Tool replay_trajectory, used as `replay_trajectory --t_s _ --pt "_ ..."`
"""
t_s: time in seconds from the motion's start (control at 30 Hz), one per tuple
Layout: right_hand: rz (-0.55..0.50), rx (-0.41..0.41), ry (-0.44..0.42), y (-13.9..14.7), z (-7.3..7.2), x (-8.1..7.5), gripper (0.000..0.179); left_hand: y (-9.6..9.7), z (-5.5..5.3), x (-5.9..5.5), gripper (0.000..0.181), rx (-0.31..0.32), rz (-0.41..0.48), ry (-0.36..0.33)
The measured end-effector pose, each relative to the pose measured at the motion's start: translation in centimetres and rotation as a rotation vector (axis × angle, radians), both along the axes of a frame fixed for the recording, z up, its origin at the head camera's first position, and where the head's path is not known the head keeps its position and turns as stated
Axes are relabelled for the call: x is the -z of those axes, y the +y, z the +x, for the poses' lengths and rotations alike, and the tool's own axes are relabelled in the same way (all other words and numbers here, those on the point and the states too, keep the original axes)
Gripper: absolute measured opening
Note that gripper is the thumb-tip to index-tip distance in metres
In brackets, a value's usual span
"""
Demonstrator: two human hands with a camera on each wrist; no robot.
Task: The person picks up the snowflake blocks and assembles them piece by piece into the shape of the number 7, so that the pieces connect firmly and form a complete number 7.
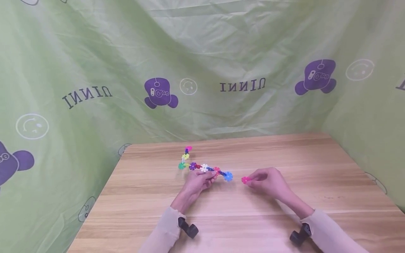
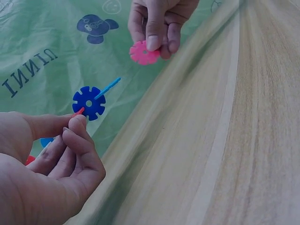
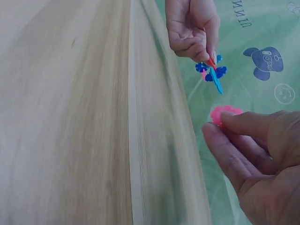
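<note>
A chain of notched plastic discs in several colours, slotted into one another, runs from a pink disc (image 1: 188, 148) at the far left to a light blue disc (image 1: 228, 176) at its right end. My left hand (image 1: 199, 182) pinches the chain at a red disc (image 1: 216, 171) close to that end. Beyond the fingertips, a dark blue disc (image 2: 89, 103) joins the red one to the light blue one. My right hand (image 1: 269, 182) pinches a loose pink disc (image 1: 245, 180) between thumb and fingers. A small gap separates it from the light blue disc.
Both hands are above a wood-grain table (image 1: 253, 225). A green printed cloth (image 1: 202, 45) hangs behind it and along both sides. Each wrist carries a black camera mount, one on the left (image 1: 188, 228) and one on the right (image 1: 300, 235).
</note>
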State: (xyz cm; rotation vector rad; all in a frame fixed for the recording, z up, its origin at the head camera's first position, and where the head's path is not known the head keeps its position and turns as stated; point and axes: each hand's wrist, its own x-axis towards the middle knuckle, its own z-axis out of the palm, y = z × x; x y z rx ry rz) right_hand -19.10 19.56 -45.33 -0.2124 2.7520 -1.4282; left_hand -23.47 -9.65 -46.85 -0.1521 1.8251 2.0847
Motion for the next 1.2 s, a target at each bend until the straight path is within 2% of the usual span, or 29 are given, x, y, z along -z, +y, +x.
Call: replay_trajectory --t_s 0.23,0.33,0.63,0.87,1.2 --pt "-0.163 0.013 -0.031 -1.0 -0.5 0.4 0.017 0.0 0.0 -0.2 0.024 -0.002 0.014 -0.008" --pt "-0.185 0.004 -0.033 -1.5 -0.6 0.5 0.015 0.0 0.0 -0.2 0.024 0.002 0.015 -0.006" --pt "-0.198 0.004 -0.027 -2.4 -0.5 0.5 0.016 0.1 -0.1 -0.1 0.024 -0.002 0.016 -0.011" --pt "-0.201 0.025 -0.016 -3.0 0.1 0.5 0.016 0.4 0.1 0.0 0.025 0.022 0.016 -0.015" --pt "-0.159 0.062 0.082 -3.6 -0.3 0.6 0.011 0.4 0.3 0.5 0.024 0.024 0.016 -0.020"
